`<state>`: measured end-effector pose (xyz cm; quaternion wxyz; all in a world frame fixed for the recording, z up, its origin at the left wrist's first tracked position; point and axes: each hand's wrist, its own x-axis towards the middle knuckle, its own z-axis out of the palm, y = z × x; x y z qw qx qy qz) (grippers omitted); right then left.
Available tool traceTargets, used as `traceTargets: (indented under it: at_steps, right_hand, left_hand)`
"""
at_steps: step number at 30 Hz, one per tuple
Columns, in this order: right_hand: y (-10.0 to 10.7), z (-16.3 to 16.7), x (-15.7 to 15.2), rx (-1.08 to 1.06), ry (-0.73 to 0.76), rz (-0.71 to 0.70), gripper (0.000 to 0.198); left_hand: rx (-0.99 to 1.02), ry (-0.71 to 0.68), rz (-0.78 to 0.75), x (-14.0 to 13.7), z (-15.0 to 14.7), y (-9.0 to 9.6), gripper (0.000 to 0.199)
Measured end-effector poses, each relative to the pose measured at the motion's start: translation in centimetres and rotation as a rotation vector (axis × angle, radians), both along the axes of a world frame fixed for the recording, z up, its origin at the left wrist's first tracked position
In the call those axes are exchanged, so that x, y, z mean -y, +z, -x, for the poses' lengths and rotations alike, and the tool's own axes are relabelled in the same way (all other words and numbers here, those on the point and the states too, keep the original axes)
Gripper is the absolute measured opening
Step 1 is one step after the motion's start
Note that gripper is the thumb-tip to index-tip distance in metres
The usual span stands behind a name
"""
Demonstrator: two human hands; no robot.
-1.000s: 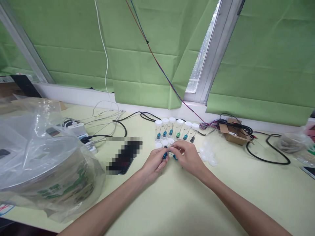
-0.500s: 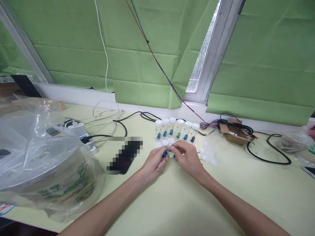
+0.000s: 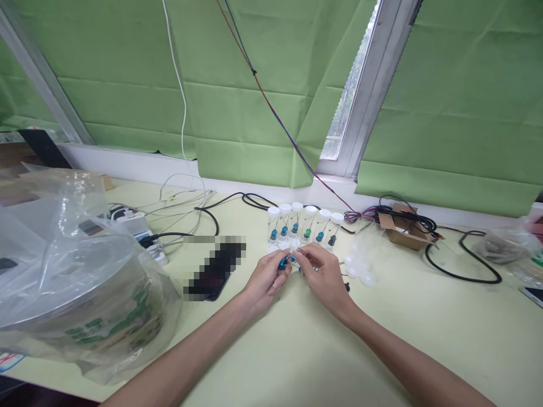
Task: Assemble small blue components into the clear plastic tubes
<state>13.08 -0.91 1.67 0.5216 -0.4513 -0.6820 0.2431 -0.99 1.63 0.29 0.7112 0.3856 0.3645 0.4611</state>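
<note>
Both hands [image 3: 297, 271] pinching blue piece [image 3: 283, 263], vials [image 3: 303, 226] just behind

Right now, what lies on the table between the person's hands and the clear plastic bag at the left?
In the head view, a dark phone, blurred out, lies between the left hand and the plastic bag; the table around it is otherwise bare.

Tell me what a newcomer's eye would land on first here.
First, the two hands meeting mid-table: the left hand and right hand pinch small blue pieces between their fingertips. Just behind them stands a row of white-capped vials. At far left, a big plastic bag covers a round tub.
</note>
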Motion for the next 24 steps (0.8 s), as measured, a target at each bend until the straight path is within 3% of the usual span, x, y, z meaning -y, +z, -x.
traceTargets:
  at_steps: [24]
  right_hand:
    - [-1.2,0.7,0.6,-0.098,-0.029,-0.063,0.022]
  left_hand:
    - [0.011,0.029,-0.022,-0.1,0.1,-0.4,0.029]
